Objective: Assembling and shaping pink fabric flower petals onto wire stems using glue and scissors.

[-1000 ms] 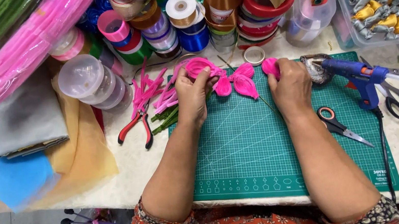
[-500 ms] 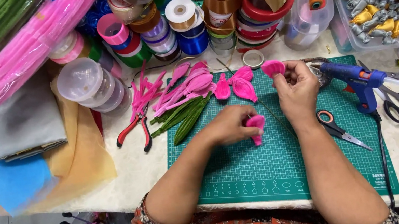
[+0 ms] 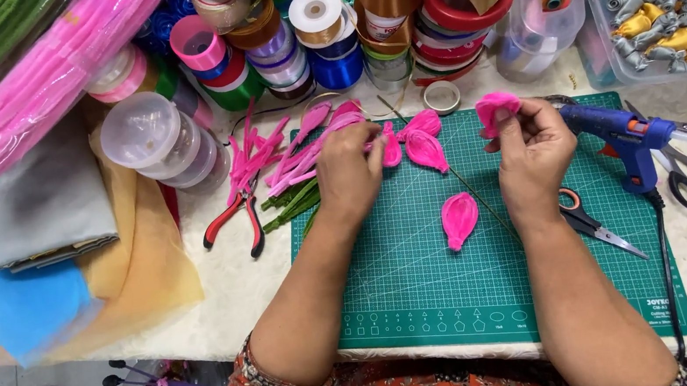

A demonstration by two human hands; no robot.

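Pink petal [image 3: 459,218] lies on mat between both hands.

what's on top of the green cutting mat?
On the green cutting mat: one loose pink petal, more petals by the left hand, and scissors. Whatever lies under the forearms is covered.

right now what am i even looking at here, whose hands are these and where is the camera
No machine here: a person's two bare hands, filmed by a camera worn on their head, looking down. They work over a green cutting mat on a crowded craft table. The right hand holds a small pink petal piece in its fingers. The left hand reaches into a pile of pink petals. One loose petal lies on the mat. A blue glue gun, scissors, red-handled pliers and ribbon spools lie around.
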